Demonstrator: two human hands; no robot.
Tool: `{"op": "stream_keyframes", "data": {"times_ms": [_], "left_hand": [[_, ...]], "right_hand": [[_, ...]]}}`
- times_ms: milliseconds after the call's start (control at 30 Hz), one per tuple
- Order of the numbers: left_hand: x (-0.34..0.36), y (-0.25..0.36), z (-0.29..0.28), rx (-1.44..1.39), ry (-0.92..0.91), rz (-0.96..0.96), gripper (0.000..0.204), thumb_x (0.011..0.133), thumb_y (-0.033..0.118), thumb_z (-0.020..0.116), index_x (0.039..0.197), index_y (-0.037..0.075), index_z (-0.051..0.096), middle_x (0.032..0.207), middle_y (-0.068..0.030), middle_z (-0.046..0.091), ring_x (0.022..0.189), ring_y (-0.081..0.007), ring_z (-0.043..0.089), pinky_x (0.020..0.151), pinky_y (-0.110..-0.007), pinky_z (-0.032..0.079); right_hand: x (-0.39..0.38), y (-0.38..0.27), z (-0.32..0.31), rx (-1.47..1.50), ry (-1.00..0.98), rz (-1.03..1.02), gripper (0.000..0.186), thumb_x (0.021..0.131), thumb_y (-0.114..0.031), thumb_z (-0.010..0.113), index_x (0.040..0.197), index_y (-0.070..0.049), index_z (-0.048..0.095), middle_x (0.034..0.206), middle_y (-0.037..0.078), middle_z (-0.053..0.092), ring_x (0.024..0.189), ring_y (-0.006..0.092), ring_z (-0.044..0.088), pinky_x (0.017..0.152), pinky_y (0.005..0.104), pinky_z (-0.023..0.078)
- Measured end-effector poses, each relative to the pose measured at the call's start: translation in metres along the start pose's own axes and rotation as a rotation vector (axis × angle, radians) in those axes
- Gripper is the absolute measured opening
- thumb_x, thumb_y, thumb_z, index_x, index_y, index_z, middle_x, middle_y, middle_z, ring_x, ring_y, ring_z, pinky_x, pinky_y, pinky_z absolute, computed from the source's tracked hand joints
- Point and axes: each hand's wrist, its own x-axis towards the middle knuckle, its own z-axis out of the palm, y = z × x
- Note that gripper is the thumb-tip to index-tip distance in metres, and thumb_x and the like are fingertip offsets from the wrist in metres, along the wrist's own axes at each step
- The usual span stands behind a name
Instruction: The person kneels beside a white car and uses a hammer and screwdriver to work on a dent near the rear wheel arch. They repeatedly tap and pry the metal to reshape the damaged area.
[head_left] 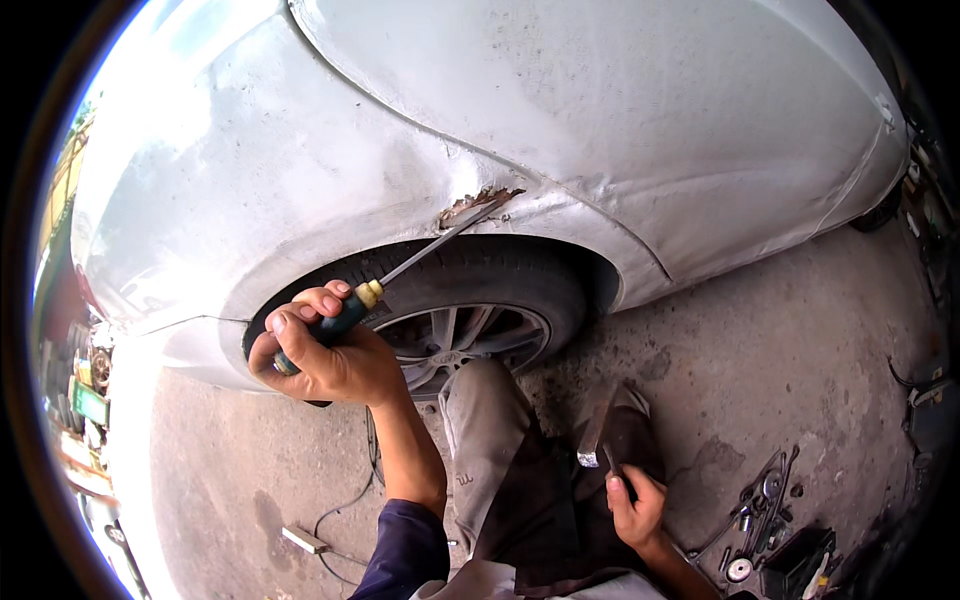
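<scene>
My left hand (338, 365) is wrapped round the dark green and yellow handle of a screwdriver (432, 247). The long metal shaft slants up to the right, and its tip reaches a jagged rusty hole (468, 207) in the silver car body (330, 190), just above the wheel arch. Whether the tip goes inside the hole I cannot tell. Lower down, my right hand (640, 510) grips a hammer (597, 432) by its handle near the head. The hammer is held apart from the screwdriver, in front of my lower leg.
Under the arch sits a black tire (555, 290) with a spoked rim, close to my knee (485, 395). Several metal tools (765, 500) lie on the concrete floor (800, 340) at the lower right, beside a black case (797, 560). A cable with a white block (303, 540) lies at the lower left.
</scene>
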Motion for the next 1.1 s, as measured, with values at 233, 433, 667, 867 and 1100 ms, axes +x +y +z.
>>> {"op": "stream_keyframes", "data": {"times_ms": [233,433,667,867,1100], "left_hand": [[0.036,0.000,0.033,0.129,-0.050,-0.084,0.015,0.096,0.001,0.053,0.097,0.003,0.038,0.070,-0.0144,0.055,0.061,-0.0225,0.061,0.060,-0.041,0.058],[0.046,0.020,0.034,0.255,-0.067,-0.087,0.014,0.095,-0.001,0.054,0.096,-0.001,0.040,0.068,-0.0174,0.059,0.061,-0.0232,0.064,0.060,-0.040,0.060],[0.045,0.036,0.007,-0.197,-0.082,-0.192,0.012,0.097,0.006,0.060,0.104,0.006,0.049,0.074,-0.0098,0.056,0.068,-0.0197,0.057,0.070,-0.040,0.053],[0.036,0.034,0.006,-0.567,-0.195,-0.447,0.013,0.103,0.018,0.057,0.109,0.009,0.051,0.064,-0.0032,0.045,0.054,-0.0138,0.046,0.052,-0.031,0.044],[0.049,0.031,-0.027,0.098,-0.301,-0.138,0.012,0.101,0.017,0.058,0.104,0.010,0.049,0.065,-0.0008,0.045,0.053,-0.0108,0.041,0.048,-0.028,0.037]], "right_hand": [[0.003,-0.007,0.011,0.034,-0.014,-0.033,0.026,0.091,-0.018,0.069,0.099,0.007,0.066,0.078,0.019,0.067,0.069,0.0309,0.067,0.064,0.0356,0.052],[-0.006,-0.018,0.015,0.046,-0.048,-0.054,0.025,0.091,-0.017,0.070,0.099,0.006,0.066,0.079,0.018,0.068,0.070,0.0302,0.068,0.064,0.0353,0.052],[0.026,-0.095,0.008,-0.005,-0.053,-0.270,0.028,0.092,-0.019,0.070,0.100,0.007,0.064,0.078,0.017,0.066,0.068,0.0280,0.067,0.061,0.0347,0.051],[0.055,-0.280,0.023,-0.516,-0.150,-1.079,0.034,0.090,-0.012,0.067,0.120,0.003,0.059,0.082,0.013,0.064,0.058,0.0206,0.065,0.044,0.0302,0.048],[0.098,-0.416,0.074,-0.981,-0.159,-1.713,0.028,0.083,-0.009,0.062,0.111,-0.008,0.070,0.074,0.014,0.065,0.063,0.0249,0.068,0.054,0.0349,0.054]]}}
